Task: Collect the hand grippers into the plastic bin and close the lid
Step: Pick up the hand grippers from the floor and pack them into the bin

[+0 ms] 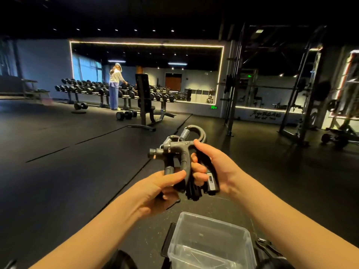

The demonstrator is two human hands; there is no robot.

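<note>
Gripping upright hand grippers [179,152], springs uppermost.

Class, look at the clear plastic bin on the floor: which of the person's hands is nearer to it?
Left, narrowly. The left hand hangs lower, just above the bin rim's far-left corner. The right hand sits higher above it. Both clutch the hand grippers.

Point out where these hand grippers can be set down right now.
The clear plastic bin below both hands looks empty, its top open. Bare black floor lies left of the left hand. Dark items crowd the bin's right side; the right hand shares the hand grippers.
</note>
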